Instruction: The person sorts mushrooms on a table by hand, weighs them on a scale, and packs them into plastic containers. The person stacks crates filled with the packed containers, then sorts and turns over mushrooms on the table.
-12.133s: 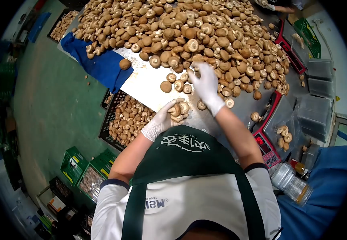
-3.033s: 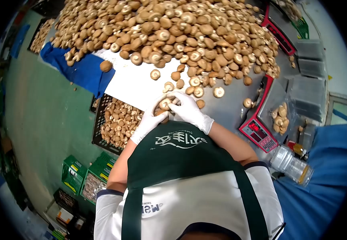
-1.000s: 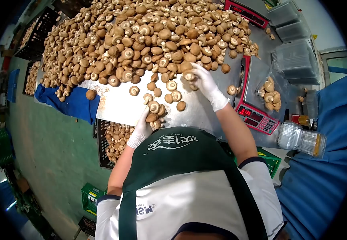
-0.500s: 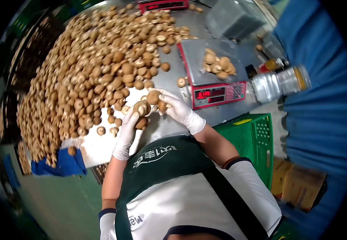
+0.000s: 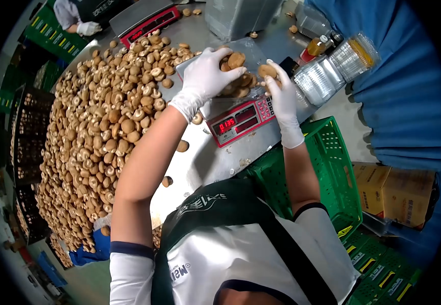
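Note:
My left hand (image 5: pixel 208 73), in a white glove, is over the scale with its fingers curled around brown mushrooms (image 5: pixel 236 60). Just below them, more mushrooms (image 5: pixel 242 91) lie on the platform of the red scale (image 5: pixel 241 122), whose display glows red. On the platform's right side my right hand (image 5: pixel 283 99), also gloved, grips a mushroom (image 5: pixel 266 71) between thumb and fingers. Part of the platform and its mushrooms is hidden by my hands.
A large heap of mushrooms (image 5: pixel 114 122) covers the table's left side. Beyond it stand a second scale (image 5: pixel 149 25) and another person's gloved hand (image 5: pixel 88 28). Clear plastic containers (image 5: pixel 319 80) sit at the right, above a green crate (image 5: pixel 340 173). Cartons (image 5: pixel 393 190) stand farther right.
Both hands have moved from the table in front of me up and right to the scale, carrying mushrooms. The view has shifted, and another person's hand now shows at the top left.

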A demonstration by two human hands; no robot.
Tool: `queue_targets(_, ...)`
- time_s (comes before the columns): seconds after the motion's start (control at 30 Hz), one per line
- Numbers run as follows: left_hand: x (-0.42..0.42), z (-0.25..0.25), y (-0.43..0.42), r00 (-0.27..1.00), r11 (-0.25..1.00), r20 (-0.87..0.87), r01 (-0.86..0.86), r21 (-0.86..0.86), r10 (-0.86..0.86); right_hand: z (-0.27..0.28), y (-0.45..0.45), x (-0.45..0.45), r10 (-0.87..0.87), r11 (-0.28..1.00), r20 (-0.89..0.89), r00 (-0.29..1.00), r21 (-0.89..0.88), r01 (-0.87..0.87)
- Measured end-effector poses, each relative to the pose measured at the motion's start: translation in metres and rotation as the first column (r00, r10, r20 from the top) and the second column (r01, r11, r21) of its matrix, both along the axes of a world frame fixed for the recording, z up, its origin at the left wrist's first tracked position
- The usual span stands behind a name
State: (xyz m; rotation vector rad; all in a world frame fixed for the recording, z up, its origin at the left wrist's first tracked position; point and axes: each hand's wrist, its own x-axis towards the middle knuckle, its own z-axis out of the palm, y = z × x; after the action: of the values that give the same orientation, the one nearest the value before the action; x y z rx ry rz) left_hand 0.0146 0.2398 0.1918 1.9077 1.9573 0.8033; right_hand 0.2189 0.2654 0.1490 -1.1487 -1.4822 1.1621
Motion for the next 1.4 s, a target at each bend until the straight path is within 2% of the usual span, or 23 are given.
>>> queue_targets(0.03,0.001,0.0,0.013,0.995,1.0,-0.098,0.021,0.02,-0.019,-0.007,0.004,0.002,0.015,0.999,-0.01,1.0,0.05,-0.015)
queue_targets(0.1,0.005,0.006,0.033,0.969,0.994,-0.228,0.077,-0.075,-0.092,-0.022,0.011,0.001,0.047,0.992,-0.005,0.999,0.116,-0.047)
queue_targets(0.13,0.008,0.009,0.04,0.948,0.987,-0.289,0.098,-0.125,-0.131,-0.026,0.01,0.007,0.049,0.989,0.134,0.99,0.134,-0.067)
queue_targets(0.2,0.015,0.012,0.049,0.896,0.959,-0.369,0.171,-0.227,-0.247,-0.028,0.01,0.009,0.091,0.982,0.183,0.979,0.144,-0.118)
queue_targets(0.27,0.017,0.007,0.059,0.822,0.921,-0.439,0.247,-0.302,-0.364,-0.029,0.011,0.01,0.086,0.99,0.135,0.987,0.102,-0.1)
queue_targets(0.33,0.019,0.008,0.066,0.803,0.895,-0.447,0.223,-0.387,-0.394,-0.022,0.011,0.011,0.101,0.991,0.115,0.988,0.072,-0.11)
queue_targets(0.43,0.011,0.008,0.068,0.834,0.892,-0.393,0.232,-0.389,-0.388,-0.028,0.014,0.012,0.147,0.977,0.274,0.951,0.111,-0.183)
queue_targets(0.53,-0.008,0.007,0.049,0.951,0.948,-0.176,0.21,-0.238,-0.255,-0.017,0.013,0.011,-0.011,0.992,0.136,0.991,0.128,-0.007)
queue_targets(0.57,-0.016,0.01,0.038,0.97,0.953,-0.048,0.226,-0.204,-0.24,-0.016,0.013,0.012,-0.019,0.997,0.059,0.998,0.077,0.015)
queue_targets(0.6,-0.024,0.009,0.022,0.966,0.96,0.177,0.218,-0.176,-0.187,-0.016,0.013,0.014,-0.031,0.999,-0.017,0.999,0.026,0.032)
queue_targets(0.67,-0.039,-0.001,-0.019,0.802,0.975,0.593,0.183,-0.129,-0.072,-0.009,0.002,0.017,-0.028,0.996,-0.199,0.98,-0.086,0.011)
queue_targets(0.7,-0.044,-0.004,-0.041,0.757,0.973,0.653,0.153,-0.172,-0.004,-0.011,-0.006,0.017,0.021,0.998,-0.226,0.974,-0.045,-0.032)
queue_targets(0.73,-0.05,-0.013,-0.066,0.729,0.973,0.684,0.141,-0.185,0.024,-0.007,-0.02,0.008,0.05,0.994,-0.374,0.926,-0.07,-0.082)
queue_targets(0.8,-0.06,-0.045,-0.117,0.693,0.976,0.72,0.133,-0.173,0.033,-0.016,-0.05,-0.012,0.198,0.969,-0.381,0.903,-0.059,-0.238)
queue_targets(0.87,-0.055,-0.082,-0.17,0.608,0.895,0.75,0.138,-0.425,0.262,-0.045,-0.081,-0.033,0.458,0.876,-0.173,0.872,-0.079,-0.476)
queue_targets(0.93,-0.05,-0.132,-0.215,0.548,0.835,0.77,0.213,-0.507,0.328,-0.081,-0.114,-0.056,0.668,0.74,0.067,0.741,-0.162,-0.653)
queue_targets(1.0,-0.04,-0.147,-0.244,0.613,0.688,0.642,0.211,-0.694,0.46,-0.11,-0.14,-0.07,0.767,0.632,0.359,0.531,-0.283,-0.721)
queue_targets(1.07,-0.031,-0.163,-0.262,0.849,0.806,0.454,0.057,-0.589,0.271,-0.142,-0.157,-0.083,0.775,0.619,0.402,0.488,-0.326,-0.714)
queue_targets(1.1,-0.03,-0.165,-0.264,0.888,0.833,0.39,0.016,-0.554,0.243,-0.146,-0.16,-0.088,0.773,0.611,0.445,0.452,-0.329,-0.72)
queue_targets(1.2,-0.024,-0.163,-0.262,0.949,0.874,0.2,-0.126,-0.469,0.243,-0.141,-0.164,-0.098,0.721,0.648,0.485,0.495,-0.219,-0.729)
queue_targets(1.27,-0.024,-0.163,-0.256,0.963,0.891,0.108,-0.183,-0.416,0.249,-0.108,-0.152,-0.1,0.738,0.673,0.319,0.595,-0.29,-0.68)
queue_targets(1.33,-0.027,-0.171,-0.253,0.971,0.906,0.044,-0.201,-0.372,0.234,-0.088,-0.126,-0.105,0.665,0.747,0.222,0.713,-0.226,-0.626)
queue_targets(1.4,-0.029,-0.171,-0.25,0.976,0.896,0.025,-0.187,-0.403,0.215,-0.057,-0.087,-0.104,0.518,0.852,0.188,0.835,-0.022,-0.523)
